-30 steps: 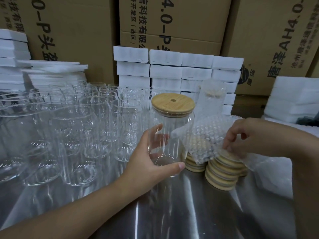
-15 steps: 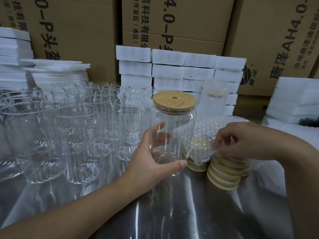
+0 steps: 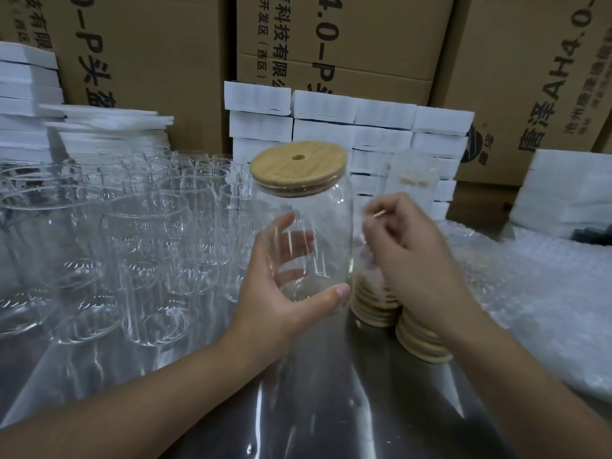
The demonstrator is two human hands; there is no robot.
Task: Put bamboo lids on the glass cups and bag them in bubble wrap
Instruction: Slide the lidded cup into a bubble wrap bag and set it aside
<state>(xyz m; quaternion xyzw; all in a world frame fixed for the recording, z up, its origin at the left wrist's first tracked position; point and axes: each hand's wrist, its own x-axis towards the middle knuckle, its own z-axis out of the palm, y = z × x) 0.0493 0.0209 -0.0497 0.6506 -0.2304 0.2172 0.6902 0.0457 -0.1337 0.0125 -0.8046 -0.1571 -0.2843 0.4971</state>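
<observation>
My left hand (image 3: 281, 303) grips a clear glass cup (image 3: 311, 223) round its lower half and holds it upright above the table. A round bamboo lid (image 3: 298, 167) with a small hole sits on the cup's mouth. My right hand (image 3: 414, 256) is raised just right of the cup, its fingertips pinched on a thin piece of bubble wrap (image 3: 362, 236) that is blurred and hard to make out. Two low stacks of spare bamboo lids (image 3: 420, 339) lie on the table under my right hand.
Several empty glass cups (image 3: 142, 246) crowd the table's left half. A bagged cup (image 3: 414, 173) stands behind my right hand. Bubble wrap (image 3: 530, 293) covers the right side. White foam boxes (image 3: 381, 114) and large cardboard cartons (image 3: 331, 34) wall off the back.
My right hand has lifted off the lid stacks and moved left and up beside the cup, taking the bubble wrap with it. My left hand raised the lidded cup slightly.
</observation>
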